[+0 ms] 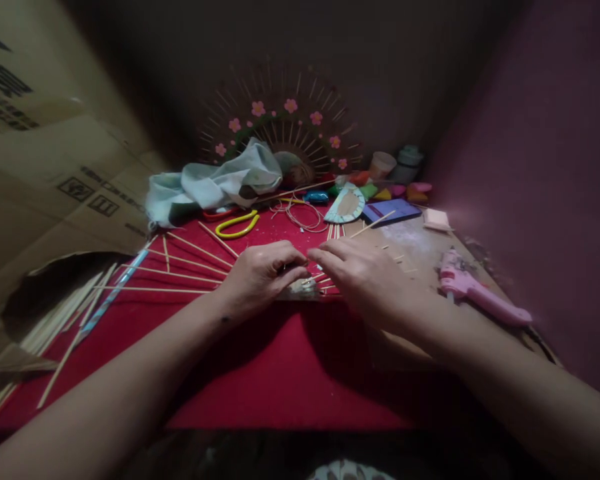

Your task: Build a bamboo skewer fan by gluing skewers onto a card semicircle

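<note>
My left hand (pixel 261 275) is closed in a pinch, thumb against the bent fingers, above the middle of a fan of thin wooden sticks (pixel 173 276). Whatever lies between its fingertips is too small to make out. My right hand (pixel 367 277) faces it, fingers bent and pressed together, their tips almost meeting the left ones. Its palm and thumb are hidden, so what it holds cannot be made out. Under both hands shows a pale, shiny base piece (pixel 303 291), where the sticks come together. More stick ends stick out beyond my right hand.
A pink glue gun (pixel 473 291) lies on a board at right. Behind are yellow-handled scissors (pixel 237 225), string (pixel 305 217), a light cloth (pixel 215 180), a half-round patterned piece (pixel 345 203) and a purple box (pixel 391 211). A flowered stick fan (pixel 291 107) leans at the wall; cardboard (pixel 75 153) stands left.
</note>
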Available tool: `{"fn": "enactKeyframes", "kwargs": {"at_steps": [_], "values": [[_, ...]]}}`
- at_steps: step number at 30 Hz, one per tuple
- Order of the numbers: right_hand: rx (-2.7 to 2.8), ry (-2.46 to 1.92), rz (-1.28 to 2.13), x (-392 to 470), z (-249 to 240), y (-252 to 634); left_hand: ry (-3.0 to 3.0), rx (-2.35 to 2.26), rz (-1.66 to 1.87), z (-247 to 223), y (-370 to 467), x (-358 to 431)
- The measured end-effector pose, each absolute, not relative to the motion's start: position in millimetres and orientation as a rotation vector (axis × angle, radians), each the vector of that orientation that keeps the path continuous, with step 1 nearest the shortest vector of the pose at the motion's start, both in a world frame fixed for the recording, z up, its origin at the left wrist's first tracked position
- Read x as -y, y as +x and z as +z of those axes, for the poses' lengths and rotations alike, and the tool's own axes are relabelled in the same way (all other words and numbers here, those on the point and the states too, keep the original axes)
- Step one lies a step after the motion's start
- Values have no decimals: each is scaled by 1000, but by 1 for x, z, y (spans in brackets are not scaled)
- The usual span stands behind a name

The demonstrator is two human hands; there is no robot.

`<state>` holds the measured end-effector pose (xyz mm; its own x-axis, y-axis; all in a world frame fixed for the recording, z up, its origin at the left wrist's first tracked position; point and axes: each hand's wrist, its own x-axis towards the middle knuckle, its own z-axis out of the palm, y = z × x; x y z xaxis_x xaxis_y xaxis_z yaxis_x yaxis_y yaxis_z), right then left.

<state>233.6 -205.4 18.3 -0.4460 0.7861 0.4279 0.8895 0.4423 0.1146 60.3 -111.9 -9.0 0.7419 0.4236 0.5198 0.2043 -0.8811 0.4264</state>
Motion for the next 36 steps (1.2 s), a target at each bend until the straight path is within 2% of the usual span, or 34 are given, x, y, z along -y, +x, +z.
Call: {"fn": "enactKeyframes", "kwargs": {"at_steps": [4, 10, 18, 25, 36], "values": [[2362, -1700, -426, 196, 16, 235, 2465, -542, 813, -1, 58, 111], [2236, -2023, -131, 194, 20, 243, 2201, -941, 908, 10, 50, 93], [2010, -1973, 179, 184, 9, 252, 2347, -821, 594, -6, 55, 88], [1991, -1912, 122, 181, 3, 257, 2441, -749, 479, -6, 58, 94], [1931, -1885, 215, 176, -13, 262, 2605, -708, 420, -11, 62, 97]]}}
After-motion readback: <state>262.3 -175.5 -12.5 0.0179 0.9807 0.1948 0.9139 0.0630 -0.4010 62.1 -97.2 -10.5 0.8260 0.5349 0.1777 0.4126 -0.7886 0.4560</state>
